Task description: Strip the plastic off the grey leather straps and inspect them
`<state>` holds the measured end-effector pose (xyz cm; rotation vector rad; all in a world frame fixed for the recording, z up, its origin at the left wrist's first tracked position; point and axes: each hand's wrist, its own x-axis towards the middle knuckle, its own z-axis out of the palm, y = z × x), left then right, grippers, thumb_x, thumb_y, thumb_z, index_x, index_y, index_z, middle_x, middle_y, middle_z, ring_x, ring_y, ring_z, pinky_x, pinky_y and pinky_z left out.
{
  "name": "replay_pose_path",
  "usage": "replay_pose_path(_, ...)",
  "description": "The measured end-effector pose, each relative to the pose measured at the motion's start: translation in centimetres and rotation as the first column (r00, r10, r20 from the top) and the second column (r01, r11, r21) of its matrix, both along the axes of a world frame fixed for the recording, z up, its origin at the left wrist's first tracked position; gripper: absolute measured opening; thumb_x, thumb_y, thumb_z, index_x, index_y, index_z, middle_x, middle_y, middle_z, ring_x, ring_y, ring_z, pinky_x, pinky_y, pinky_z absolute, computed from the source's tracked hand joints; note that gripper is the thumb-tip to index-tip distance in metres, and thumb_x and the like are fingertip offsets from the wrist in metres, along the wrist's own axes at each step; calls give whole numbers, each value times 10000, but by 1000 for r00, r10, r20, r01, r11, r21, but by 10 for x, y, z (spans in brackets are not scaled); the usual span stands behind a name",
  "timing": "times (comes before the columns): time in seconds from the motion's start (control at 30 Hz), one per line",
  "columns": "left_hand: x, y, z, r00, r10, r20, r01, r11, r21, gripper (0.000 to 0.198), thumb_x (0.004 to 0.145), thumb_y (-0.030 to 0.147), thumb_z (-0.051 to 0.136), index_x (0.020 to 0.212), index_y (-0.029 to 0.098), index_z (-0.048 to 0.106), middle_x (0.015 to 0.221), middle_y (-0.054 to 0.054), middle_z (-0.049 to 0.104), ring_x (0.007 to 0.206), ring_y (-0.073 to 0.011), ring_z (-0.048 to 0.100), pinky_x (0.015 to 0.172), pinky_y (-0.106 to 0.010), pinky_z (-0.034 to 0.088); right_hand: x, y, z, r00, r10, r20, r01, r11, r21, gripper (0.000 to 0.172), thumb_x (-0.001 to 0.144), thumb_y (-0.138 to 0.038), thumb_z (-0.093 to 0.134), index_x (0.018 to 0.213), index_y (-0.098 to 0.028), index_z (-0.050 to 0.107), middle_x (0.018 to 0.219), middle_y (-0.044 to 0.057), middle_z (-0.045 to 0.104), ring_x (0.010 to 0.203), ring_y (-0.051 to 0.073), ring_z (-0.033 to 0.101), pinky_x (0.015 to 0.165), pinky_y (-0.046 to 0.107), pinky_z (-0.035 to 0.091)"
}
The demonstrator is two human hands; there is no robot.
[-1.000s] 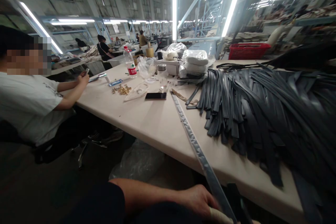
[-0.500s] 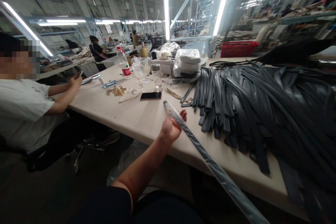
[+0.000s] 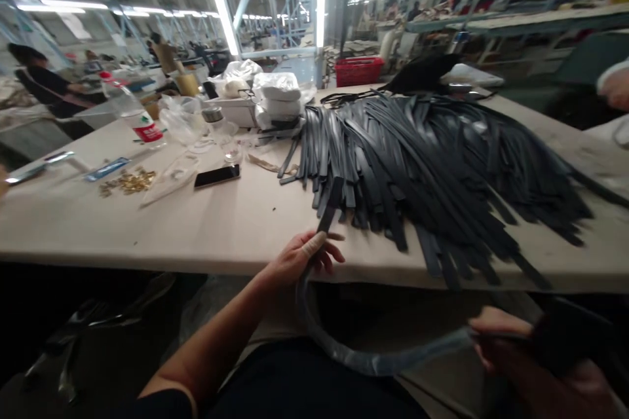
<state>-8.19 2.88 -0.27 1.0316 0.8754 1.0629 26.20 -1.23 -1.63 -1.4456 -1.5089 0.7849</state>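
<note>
My left hand (image 3: pixel 308 253), a pale wrap on its thumb, grips a dark strap (image 3: pixel 330 204) near its end, which points up toward the pile. The strap's covered length, in a clear plastic sleeve (image 3: pixel 383 363), sags in a curve below the table edge. At lower right my right hand (image 3: pixel 504 334) is closed on the strap's other end. A blurred dark flat shape (image 3: pixel 570 334) lies beside that hand; I cannot tell what it is. Just beyond my left hand spreads a big pile of black straps (image 3: pixel 393 150) on the table.
On the pale table (image 3: pixel 236 222) are a phone (image 3: pixel 217 175), gold metal pieces (image 3: pixel 135 181), a glass jar (image 3: pixel 223 134), a red-labelled bottle (image 3: pixel 142 124) and plastic-wrapped bundles (image 3: pixel 278 95). A red basket (image 3: pixel 358 71) stands behind. A person's hand (image 3: pixel 616 88) shows at far right.
The view has turned right. My left hand has moved nearer the pile, the strap now bends instead of running straight, and my right hand has come into view holding its other end.
</note>
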Motion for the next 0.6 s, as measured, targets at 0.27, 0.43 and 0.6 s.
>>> replay_pose_path(0.27, 57, -12, -1, 826, -507, -246, 521, 854, -11, 531, 955, 554, 433, 1221, 139, 630, 946, -105, 693, 720, -136, 596, 661, -227, 446, -31, 29, 37, 890, 264, -373, -273, 962, 28, 238, 884, -403, 677, 772, -216, 775, 1241, 68, 676, 869, 189, 659, 684, 261, 505)
replay_pose_path(0.43, 74, -11, 0, 744, -563, -361, 598, 802, -18, 539, 960, 569, 392, 1050, 129, 690, 881, -72, 680, 739, -148, 569, 694, -244, 436, -28, 23, 35, 872, 281, -402, -308, 951, -2, 278, 874, -438, 685, 743, -207, 765, 1144, 71, 730, 944, 219, 671, 811, 302, 522)
replay_pose_path(0.6, 96, -9, 7, 805, -493, -331, 557, 820, 133, 459, 899, 528, 558, 1143, 147, 637, 1040, -61, 653, 953, -206, 573, 853, -272, 439, -39, 15, 36, 894, 207, -398, -226, 974, 0, 260, 881, -413, 686, 732, -210, 751, 1009, 49, 757, 791, 175, 672, 668, 263, 524)
